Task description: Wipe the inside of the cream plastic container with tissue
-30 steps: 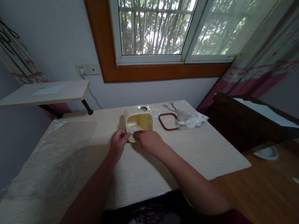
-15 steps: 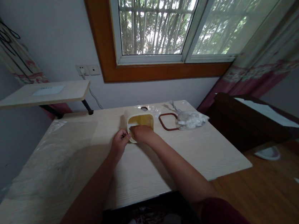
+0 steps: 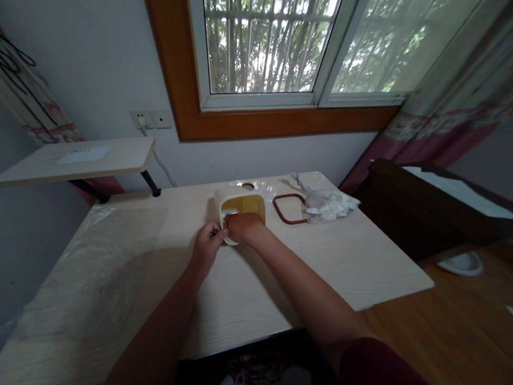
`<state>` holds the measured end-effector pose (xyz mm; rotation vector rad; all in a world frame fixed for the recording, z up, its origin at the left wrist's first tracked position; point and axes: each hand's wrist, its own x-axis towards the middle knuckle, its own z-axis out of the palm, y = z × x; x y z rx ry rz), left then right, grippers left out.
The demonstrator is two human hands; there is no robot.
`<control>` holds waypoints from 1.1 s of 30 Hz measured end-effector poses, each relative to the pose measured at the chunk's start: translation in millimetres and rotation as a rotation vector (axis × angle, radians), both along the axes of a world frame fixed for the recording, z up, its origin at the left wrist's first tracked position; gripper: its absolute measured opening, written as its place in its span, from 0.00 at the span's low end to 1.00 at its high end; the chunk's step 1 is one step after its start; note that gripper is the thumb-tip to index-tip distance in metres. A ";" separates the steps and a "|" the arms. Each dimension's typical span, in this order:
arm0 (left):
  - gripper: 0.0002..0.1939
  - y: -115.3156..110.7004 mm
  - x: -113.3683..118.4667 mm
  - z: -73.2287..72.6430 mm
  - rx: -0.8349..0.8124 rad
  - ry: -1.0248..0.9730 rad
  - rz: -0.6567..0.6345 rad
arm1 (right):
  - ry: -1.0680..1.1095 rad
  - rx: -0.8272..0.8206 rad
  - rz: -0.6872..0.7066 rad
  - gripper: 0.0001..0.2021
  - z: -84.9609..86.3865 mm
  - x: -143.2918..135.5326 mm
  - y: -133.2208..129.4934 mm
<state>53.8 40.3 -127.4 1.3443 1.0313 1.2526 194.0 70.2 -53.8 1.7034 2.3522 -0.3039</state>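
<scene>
A cream, rounded-square container (image 3: 264, 211) lies on its side on the pale table, its yellowish opening facing me. My left hand (image 3: 209, 240) is closed on its lower left rim, thumb and fingers pinching the edge. Partly inside the opening is my right hand (image 3: 243, 227), its fingers bent and mostly hidden against the inner left wall. A small whitish patch (image 3: 230, 212) shows just above those fingers; I cannot make out what it is.
Right of the container lies a reddish-brown rounded-square ring (image 3: 291, 222), touching a crumpled clear plastic bag with white contents (image 3: 329, 204). Clear plastic sheeting (image 3: 117, 233) covers the table's left side. A raised shelf (image 3: 118, 162) stands at the back left, near a wall socket (image 3: 141, 119).
Both hands and the container have shifted very slightly to the right in view. The right hand stays inside the opening and the left stays on the rim.
</scene>
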 end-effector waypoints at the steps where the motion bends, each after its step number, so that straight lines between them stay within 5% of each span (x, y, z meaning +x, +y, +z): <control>1: 0.21 0.8 -0.1 -0.9 -0.001 -0.004 0.004 | -0.010 -0.009 -0.007 0.21 1.1 -0.6 -0.1; 33: 0.20 -4.7 6.1 4.0 -0.026 0.031 -0.035 | -0.122 -0.030 -0.180 0.21 2.1 -5.7 -1.1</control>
